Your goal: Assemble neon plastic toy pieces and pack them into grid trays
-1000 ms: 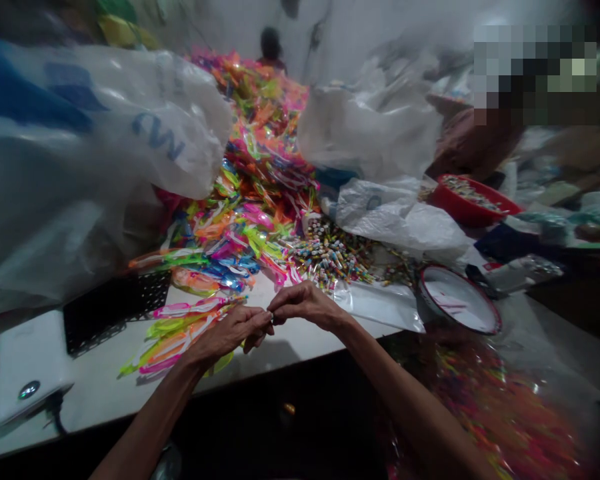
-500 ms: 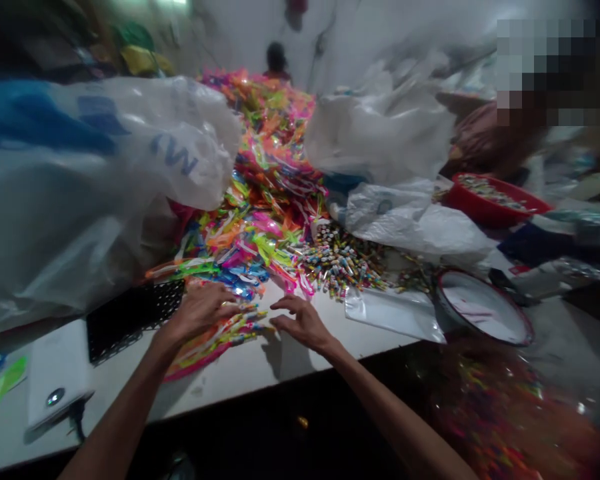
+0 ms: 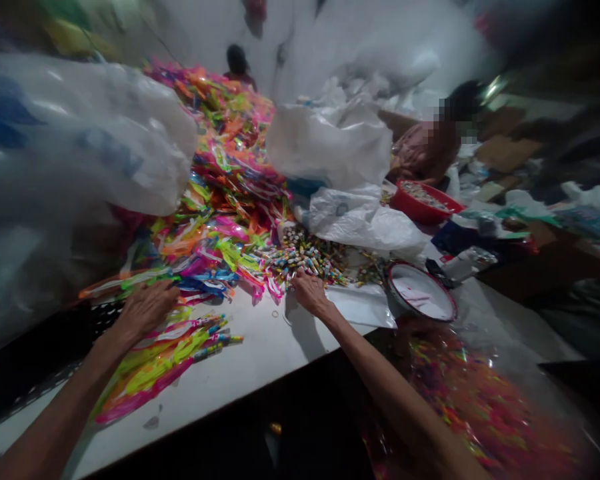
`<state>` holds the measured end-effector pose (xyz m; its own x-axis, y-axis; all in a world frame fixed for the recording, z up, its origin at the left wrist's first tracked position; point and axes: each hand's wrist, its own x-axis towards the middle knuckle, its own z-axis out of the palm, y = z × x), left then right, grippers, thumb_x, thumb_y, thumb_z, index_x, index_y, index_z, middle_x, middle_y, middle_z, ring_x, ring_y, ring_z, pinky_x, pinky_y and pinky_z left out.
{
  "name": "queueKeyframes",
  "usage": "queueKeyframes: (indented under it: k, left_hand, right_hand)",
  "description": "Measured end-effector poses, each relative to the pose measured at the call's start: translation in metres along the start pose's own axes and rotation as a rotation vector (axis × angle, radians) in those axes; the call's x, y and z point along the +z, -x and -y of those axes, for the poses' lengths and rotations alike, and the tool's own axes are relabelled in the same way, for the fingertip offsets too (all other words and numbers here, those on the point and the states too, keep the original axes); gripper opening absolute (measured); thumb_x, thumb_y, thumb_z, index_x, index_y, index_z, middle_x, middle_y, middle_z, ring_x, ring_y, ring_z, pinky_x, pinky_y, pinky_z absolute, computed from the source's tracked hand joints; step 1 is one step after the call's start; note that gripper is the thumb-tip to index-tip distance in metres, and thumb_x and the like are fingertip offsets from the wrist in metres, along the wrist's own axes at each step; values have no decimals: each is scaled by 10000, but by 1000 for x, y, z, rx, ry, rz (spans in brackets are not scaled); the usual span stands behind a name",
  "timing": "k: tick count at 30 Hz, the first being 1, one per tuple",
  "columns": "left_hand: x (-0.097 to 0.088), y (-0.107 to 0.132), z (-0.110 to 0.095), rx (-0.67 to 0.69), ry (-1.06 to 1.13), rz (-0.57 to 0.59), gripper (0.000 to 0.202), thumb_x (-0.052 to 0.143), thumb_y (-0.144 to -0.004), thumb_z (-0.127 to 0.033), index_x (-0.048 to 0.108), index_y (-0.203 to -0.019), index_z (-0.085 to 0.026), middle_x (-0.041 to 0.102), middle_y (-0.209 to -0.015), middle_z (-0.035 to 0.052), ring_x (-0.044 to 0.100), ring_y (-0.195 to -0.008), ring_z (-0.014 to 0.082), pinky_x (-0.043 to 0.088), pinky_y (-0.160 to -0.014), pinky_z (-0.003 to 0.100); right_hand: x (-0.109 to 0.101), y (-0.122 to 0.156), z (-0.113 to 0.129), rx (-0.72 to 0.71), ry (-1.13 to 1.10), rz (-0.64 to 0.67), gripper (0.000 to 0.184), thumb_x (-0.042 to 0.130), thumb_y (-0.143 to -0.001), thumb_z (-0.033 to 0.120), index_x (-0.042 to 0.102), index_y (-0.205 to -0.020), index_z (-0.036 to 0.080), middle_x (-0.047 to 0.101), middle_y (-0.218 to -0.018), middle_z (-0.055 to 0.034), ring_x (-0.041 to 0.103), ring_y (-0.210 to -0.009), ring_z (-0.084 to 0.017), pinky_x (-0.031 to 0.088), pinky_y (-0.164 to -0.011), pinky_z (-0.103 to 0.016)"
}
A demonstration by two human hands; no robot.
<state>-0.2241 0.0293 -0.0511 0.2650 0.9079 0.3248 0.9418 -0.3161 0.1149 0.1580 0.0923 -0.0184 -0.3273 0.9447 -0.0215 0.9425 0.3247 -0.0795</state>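
My left hand (image 3: 151, 308) reaches over the front edge of a heap of bright plastic pieces (image 3: 220, 250), fingers stretched forward and down; its fingertips are partly lost among the pieces. Below it lies a fanned bunch of pink, yellow and orange pieces (image 3: 165, 363) with slim printed ends pointing right. My right hand (image 3: 309, 293) is at the near edge of a pile of small printed sticks (image 3: 325, 257). Its fingers are bent together there, and whatever they pinch is too small to make out. A small ring-like band (image 3: 275, 314) lies on the white table (image 3: 260, 353) between the hands.
Large white plastic sacks (image 3: 330, 143) flank the heap. To the right are a clear flat bag (image 3: 363, 307), a white basin with a dark rim (image 3: 423, 293) and a red bowl (image 3: 425, 202). Another person (image 3: 425, 150) sits behind the bowl. A bag of colourful pieces (image 3: 480, 400) stands lower right.
The view has turned to the right. My right hand has moved from beside the fanned bunch to the stick pile. My left hand has come off the bunch's printed ends toward the heap.
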Motion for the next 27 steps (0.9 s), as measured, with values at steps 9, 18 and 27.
queueKeyframes:
  k: [9,18,27]
  left_hand:
    - [-74,-24,-83,-23,74,-271,246,311,-879,-207,534,-969,-153,593,-1059,129,551,-989,246,427,-824,367]
    - [-51,-12,-153,-395,1302,386,329,394,-862,-502,475,-820,-186,433,-601,-59,397,-465,79,333,-451,210]
    - [-61,2,-161,-334,1296,531,287,391,-871,-420,524,-832,-169,482,-707,-24,457,-555,94,366,-524,226]
  right_hand:
    - [-21,-1,32,14,-588,-197,147,499,-825,276,572,-872,158,612,-844,-52,542,-794,-172,394,-691,-275]
    - [-53,36,90,-199,-1478,304,227,609,-763,355,642,-759,131,514,-602,32,438,-497,-63,346,-499,-206]
    - [-42,42,81,-255,-1510,470,190,648,-729,287,671,-821,122,573,-626,6,474,-516,-78,347,-496,-215]
